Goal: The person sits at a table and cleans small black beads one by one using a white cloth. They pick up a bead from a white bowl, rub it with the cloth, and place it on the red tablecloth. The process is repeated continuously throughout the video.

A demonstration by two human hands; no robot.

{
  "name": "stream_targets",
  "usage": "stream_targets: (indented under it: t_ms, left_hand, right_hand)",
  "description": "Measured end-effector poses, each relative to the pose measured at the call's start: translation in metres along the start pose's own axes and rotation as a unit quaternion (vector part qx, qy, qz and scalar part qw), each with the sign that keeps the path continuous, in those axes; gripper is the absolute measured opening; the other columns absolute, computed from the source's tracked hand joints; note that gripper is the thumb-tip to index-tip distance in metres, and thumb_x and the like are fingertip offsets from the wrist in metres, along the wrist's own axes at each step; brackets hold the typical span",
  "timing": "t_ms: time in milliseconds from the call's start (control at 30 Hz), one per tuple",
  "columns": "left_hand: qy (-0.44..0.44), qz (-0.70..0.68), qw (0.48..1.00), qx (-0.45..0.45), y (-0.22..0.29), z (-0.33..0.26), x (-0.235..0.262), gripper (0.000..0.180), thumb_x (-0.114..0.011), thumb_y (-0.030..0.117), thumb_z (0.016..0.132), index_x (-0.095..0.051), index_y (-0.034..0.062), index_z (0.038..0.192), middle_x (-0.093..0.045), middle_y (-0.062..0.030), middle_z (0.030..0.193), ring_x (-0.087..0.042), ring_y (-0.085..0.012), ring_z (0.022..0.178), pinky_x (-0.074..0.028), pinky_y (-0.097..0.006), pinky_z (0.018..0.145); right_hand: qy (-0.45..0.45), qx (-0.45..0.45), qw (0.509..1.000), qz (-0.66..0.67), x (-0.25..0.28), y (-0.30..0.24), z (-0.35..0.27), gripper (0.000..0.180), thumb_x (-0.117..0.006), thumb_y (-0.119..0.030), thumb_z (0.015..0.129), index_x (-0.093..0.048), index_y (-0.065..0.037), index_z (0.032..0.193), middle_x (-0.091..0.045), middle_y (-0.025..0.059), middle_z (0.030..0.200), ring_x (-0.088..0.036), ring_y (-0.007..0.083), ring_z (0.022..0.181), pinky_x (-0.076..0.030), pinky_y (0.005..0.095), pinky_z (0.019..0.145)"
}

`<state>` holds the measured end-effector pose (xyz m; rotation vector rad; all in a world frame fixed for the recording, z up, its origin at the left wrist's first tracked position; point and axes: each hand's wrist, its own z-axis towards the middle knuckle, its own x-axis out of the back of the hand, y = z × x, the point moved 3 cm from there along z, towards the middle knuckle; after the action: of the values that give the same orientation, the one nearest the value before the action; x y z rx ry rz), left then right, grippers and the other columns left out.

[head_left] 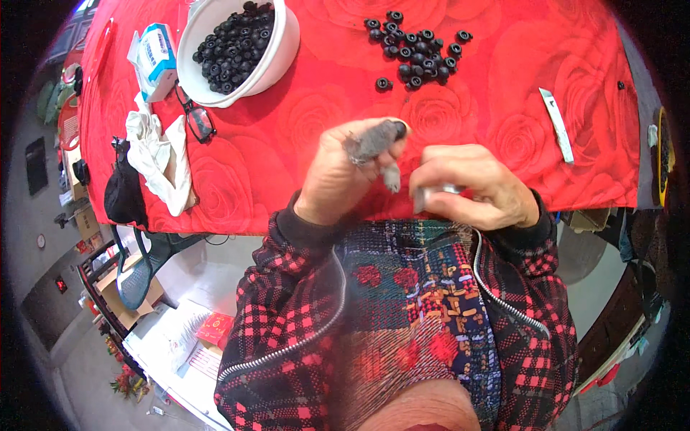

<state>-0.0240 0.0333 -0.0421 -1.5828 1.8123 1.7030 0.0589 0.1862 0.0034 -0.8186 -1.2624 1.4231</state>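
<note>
Near the table's front edge, my left hand is closed, with a small round black part pinched at its fingertips. Worn grey coverings wrap the thumb and one fingertip of that hand. Just to the right, my right hand is curled around a small silvery-grey object; motion blur and the fingers hide its kind. The two hands are close together but apart. Beyond them lies a loose group of similar black parts. At the back left, a white bowl holds many more of these parts.
A red rose-patterned cloth covers the table. To the left are a blue-and-white box, eyeglasses, white cloth and a black pouch-like item. A thin pale strip lies at right. A chair stands at lower left.
</note>
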Motion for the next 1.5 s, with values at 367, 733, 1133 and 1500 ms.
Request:
stream_targets:
  t_ms: [367,733,1133,1500]
  left_hand:
    - [-0.084,-0.127,0.980,0.127,-0.013,-0.012,-0.011,0.022,-0.065,0.027,0.084,-0.059,0.0100,0.098,-0.057,0.0035,0.082,-0.055,-0.0074,0.079,-0.045,-0.025,0.062]
    - [0.205,0.398,0.835,-0.319,0.099,-0.037,-0.008,0.029,-0.038,0.003,0.089,-0.063,-0.0043,0.100,-0.065,-0.0143,0.087,-0.063,-0.0192,0.062,-0.051,-0.029,0.052]
    - [0.164,0.696,0.518,-0.469,0.114,-0.008,-0.011,0.019,-0.066,-0.003,0.073,-0.069,0.0068,0.089,-0.064,-0.0063,0.082,-0.062,-0.0165,0.075,-0.048,-0.028,0.068]
    - [0.018,0.755,0.578,-0.309,0.044,0.065,-0.002,0.021,-0.069,0.012,0.073,-0.064,0.0017,0.091,-0.062,-0.0170,0.079,-0.061,-0.0326,0.070,-0.048,-0.040,0.061]
  right_hand:
    - [0.249,0.144,0.901,-0.324,-0.016,-0.009,0.017,0.026,-0.070,-0.002,0.067,-0.061,0.002,0.092,-0.053,0.0105,0.069,-0.053,0.0255,0.057,-0.041,0.0349,0.049]
    - [0.257,0.149,0.883,-0.365,-0.016,-0.004,0.011,0.019,-0.071,0.001,0.068,-0.057,-0.003,0.080,-0.047,0.0085,0.063,-0.048,0.0245,0.053,-0.037,0.0350,0.047]
    - [0.284,0.075,0.892,-0.343,-0.004,0.022,-0.002,0.017,-0.069,-0.001,0.070,-0.057,-0.003,0.081,-0.051,0.0094,0.066,-0.052,0.0265,0.058,-0.041,0.0354,0.050]
    - [0.283,0.069,0.895,-0.338,-0.004,0.022,-0.001,0.018,-0.070,-0.001,0.069,-0.058,-0.003,0.082,-0.052,0.0096,0.067,-0.053,0.0267,0.059,-0.042,0.0355,0.051]
